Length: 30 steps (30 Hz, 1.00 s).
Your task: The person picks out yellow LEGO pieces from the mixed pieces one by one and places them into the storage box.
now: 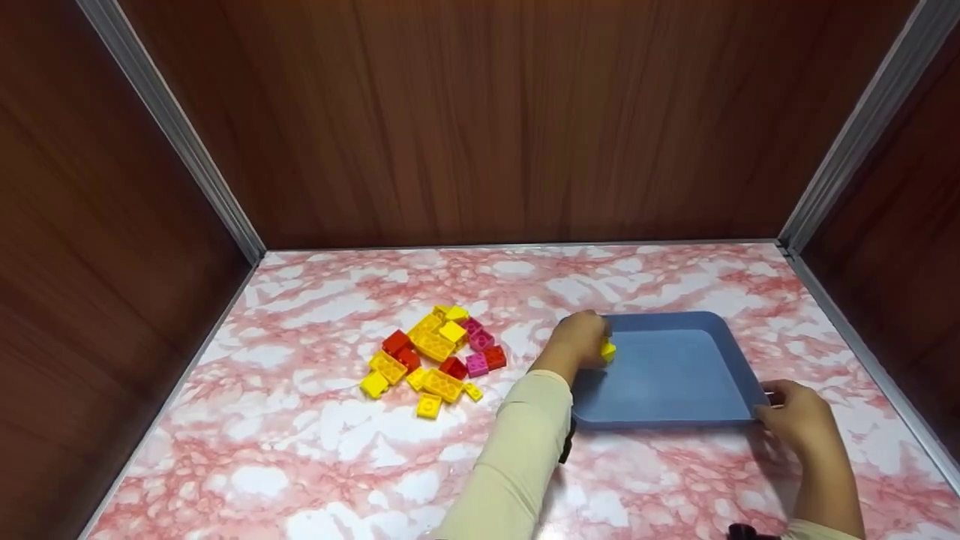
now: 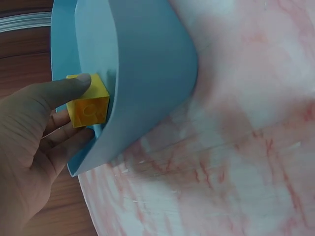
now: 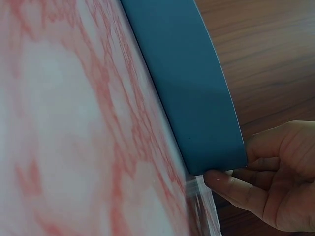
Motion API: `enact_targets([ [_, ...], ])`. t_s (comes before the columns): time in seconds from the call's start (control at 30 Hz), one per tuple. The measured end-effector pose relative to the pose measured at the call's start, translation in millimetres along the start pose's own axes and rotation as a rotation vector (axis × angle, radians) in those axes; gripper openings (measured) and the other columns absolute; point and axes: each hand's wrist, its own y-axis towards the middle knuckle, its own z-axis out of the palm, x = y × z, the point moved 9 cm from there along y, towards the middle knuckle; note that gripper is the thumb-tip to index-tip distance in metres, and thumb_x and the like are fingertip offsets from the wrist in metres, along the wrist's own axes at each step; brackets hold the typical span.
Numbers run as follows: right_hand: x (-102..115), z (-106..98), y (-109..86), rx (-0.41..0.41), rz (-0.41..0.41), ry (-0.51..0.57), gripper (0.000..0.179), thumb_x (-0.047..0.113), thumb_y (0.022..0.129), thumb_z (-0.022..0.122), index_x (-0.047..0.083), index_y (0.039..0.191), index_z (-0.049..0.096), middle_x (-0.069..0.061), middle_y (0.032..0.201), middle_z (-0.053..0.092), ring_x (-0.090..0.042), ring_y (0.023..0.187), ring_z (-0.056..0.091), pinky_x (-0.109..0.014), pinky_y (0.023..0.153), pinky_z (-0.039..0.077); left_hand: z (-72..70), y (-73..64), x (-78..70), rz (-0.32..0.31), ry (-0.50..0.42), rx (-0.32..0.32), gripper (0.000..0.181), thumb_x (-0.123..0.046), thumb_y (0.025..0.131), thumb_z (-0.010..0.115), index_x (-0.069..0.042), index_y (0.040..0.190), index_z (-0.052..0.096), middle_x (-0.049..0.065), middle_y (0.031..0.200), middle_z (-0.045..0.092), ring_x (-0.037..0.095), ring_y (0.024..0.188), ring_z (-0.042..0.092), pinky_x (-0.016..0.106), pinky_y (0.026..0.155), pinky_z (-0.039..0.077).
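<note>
One yellow block (image 2: 88,104) is pinched in the left hand (image 1: 581,339), just inside the wall of a blue tray (image 1: 679,379), at about ten o'clock from the tray's middle in the head view. At four o'clock the right hand (image 1: 801,416) grips the tray's corner. Red, pink and yellow blocks (image 1: 435,345) lie loosely grouped on the marbled surface (image 1: 337,450) at nine o'clock, well apart from the tray.
</note>
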Motion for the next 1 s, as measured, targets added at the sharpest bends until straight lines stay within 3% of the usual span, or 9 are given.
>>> enact_targets([
  [0.27, -1.7, 0.0, 0.7, -0.006, -0.002, -0.008, 0.047, 0.004, 0.083, 0.061, -0.020, 0.121, 0.051, -0.037, 0.108, 0.060, -0.048, 0.099, 0.059, -0.057, 0.085, 0.042, -11.4, -7.1, 4.4, 0.051, -0.051, -0.059, 0.042, -0.035, 0.075, 0.080, -0.016, 0.112, 0.073, -0.001, 0.100, 0.066, 0.015, 0.090, 0.062, 0.026, 0.080, 0.050],
  [0.47, -2.3, -0.4, 1.9, 0.005, 0.015, -0.010, 0.047, 0.005, 0.084, 0.061, -0.020, 0.122, 0.049, -0.038, 0.110, 0.058, -0.049, 0.100, 0.057, -0.059, 0.086, 0.042, -20.3, -22.3, 12.8, 0.077, -0.136, -0.074, 0.044, -0.031, 0.074, 0.081, -0.015, 0.115, 0.072, -0.001, 0.103, 0.065, 0.013, 0.092, 0.060, 0.023, 0.083, 0.048],
  [0.7, 0.1, 1.2, 1.9, -0.004, 0.000, -0.018, 0.047, 0.004, 0.083, 0.062, -0.021, 0.122, 0.050, -0.037, 0.107, 0.060, -0.048, 0.097, 0.059, -0.057, 0.084, 0.043, -29.8, -50.6, 20.1, 0.099, -0.145, -0.146, 0.045, -0.032, 0.077, 0.080, -0.017, 0.118, 0.071, -0.001, 0.110, 0.063, 0.014, 0.098, 0.061, 0.024, 0.087, 0.048],
  [1.0, -0.4, 0.7, 2.8, 0.000, 0.012, -0.027, 0.049, 0.006, 0.084, 0.062, -0.021, 0.123, 0.049, -0.038, 0.110, 0.059, -0.049, 0.099, 0.058, -0.057, 0.085, 0.043, -21.5, -89.7, 28.0, 0.126, -0.158, -0.187, 0.041, -0.031, 0.079, 0.080, -0.015, 0.117, 0.071, 0.000, 0.111, 0.061, 0.016, 0.097, 0.061, 0.024, 0.085, 0.049],
])
